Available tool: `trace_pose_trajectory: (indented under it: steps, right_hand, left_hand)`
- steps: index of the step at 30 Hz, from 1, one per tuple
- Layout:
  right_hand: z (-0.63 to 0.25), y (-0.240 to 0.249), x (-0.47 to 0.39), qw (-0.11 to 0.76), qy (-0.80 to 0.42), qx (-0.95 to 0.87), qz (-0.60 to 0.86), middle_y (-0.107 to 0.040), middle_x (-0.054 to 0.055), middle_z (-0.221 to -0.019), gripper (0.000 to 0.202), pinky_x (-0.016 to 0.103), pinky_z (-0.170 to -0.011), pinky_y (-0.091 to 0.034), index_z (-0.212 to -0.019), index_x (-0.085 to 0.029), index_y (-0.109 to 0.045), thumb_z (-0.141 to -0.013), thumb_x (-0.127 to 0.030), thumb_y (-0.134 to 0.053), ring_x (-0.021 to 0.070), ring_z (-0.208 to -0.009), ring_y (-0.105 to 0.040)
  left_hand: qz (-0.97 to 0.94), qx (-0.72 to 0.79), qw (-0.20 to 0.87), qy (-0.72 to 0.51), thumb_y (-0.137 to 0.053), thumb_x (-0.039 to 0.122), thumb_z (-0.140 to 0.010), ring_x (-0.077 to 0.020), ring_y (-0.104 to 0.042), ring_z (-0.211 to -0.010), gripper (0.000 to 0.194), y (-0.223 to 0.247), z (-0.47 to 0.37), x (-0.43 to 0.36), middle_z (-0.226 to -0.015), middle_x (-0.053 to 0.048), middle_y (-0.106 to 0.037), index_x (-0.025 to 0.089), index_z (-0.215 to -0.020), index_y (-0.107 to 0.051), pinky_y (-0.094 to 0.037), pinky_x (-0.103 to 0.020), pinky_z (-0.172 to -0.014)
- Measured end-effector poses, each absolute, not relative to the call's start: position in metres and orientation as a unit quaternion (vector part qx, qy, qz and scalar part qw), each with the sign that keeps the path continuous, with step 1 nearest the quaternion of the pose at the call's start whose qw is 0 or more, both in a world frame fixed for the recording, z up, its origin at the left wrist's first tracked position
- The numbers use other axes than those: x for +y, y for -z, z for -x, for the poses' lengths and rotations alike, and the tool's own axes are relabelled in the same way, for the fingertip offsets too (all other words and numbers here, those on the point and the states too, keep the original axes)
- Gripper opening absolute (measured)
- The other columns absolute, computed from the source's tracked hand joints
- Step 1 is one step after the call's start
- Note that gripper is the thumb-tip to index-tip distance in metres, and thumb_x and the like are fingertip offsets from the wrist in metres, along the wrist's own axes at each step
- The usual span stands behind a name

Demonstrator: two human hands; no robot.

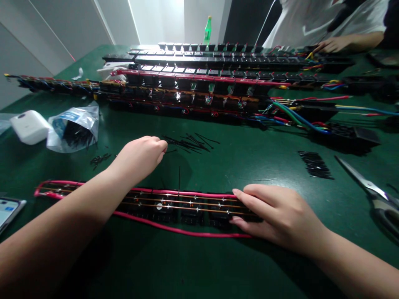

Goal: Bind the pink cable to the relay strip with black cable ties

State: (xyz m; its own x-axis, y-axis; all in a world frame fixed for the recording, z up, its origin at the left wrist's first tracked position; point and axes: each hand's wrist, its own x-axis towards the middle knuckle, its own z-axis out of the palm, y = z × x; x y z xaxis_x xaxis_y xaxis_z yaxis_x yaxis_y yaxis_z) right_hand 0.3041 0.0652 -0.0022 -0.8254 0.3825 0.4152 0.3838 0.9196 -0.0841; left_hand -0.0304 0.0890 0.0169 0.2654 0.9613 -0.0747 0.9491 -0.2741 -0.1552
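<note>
Across the table in front of me lies a long black strip of wired modules, with brass-coloured rods and thick red wire running along it. My right hand grips its right part, thumb on the near side and fingers over the far side. My left hand is above the table beyond the strip, fingers pinched at the left end of a loose pile of black cable ties. Whatever is between those fingertips is hidden. One thin black tie stands up from the strip's far edge.
Several wired black assemblies lie across the back. Scissors and a neat row of black ties are at right. At left are an open plastic bag, a white device and a phone. A co-worker's hand touches wires.
</note>
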Motion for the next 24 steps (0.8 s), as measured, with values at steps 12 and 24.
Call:
trace_pose_trajectory:
  steps: [12, 24]
  right_hand:
    - [-0.3035, -0.0006, 0.0621, 0.201, 0.05, -0.959, 0.193, -0.073, 0.01, -0.088, 0.029, 0.028, -0.056, -0.047, -0.107, -0.011, -0.065, -0.1, -0.036, -0.052, 0.0167, -0.067, -0.066]
    - [-0.3015, 0.0003, 0.0601, 0.202, 0.047, -0.96, 0.188, -0.072, 0.01, -0.086, 0.031, 0.029, -0.057, -0.046, -0.103, -0.01, -0.064, -0.101, -0.037, -0.048, 0.0169, -0.067, -0.064]
  left_hand:
    - [0.809, -0.57, 0.038, -0.136, -0.043, 0.012, -0.092, -0.0249, -0.065, -0.094, 0.024, -0.0173, 0.0218, 0.0792, -0.095, -0.014, -0.068, 0.009, -0.096, -0.065, -0.05, -0.033, -0.084]
    - [0.837, -0.536, 0.042, -0.102, -0.04, 0.008, -0.092, -0.0238, -0.064, -0.09, 0.024, -0.0149, 0.0247, 0.0811, -0.092, -0.013, -0.066, 0.008, -0.094, -0.064, -0.051, -0.034, -0.084]
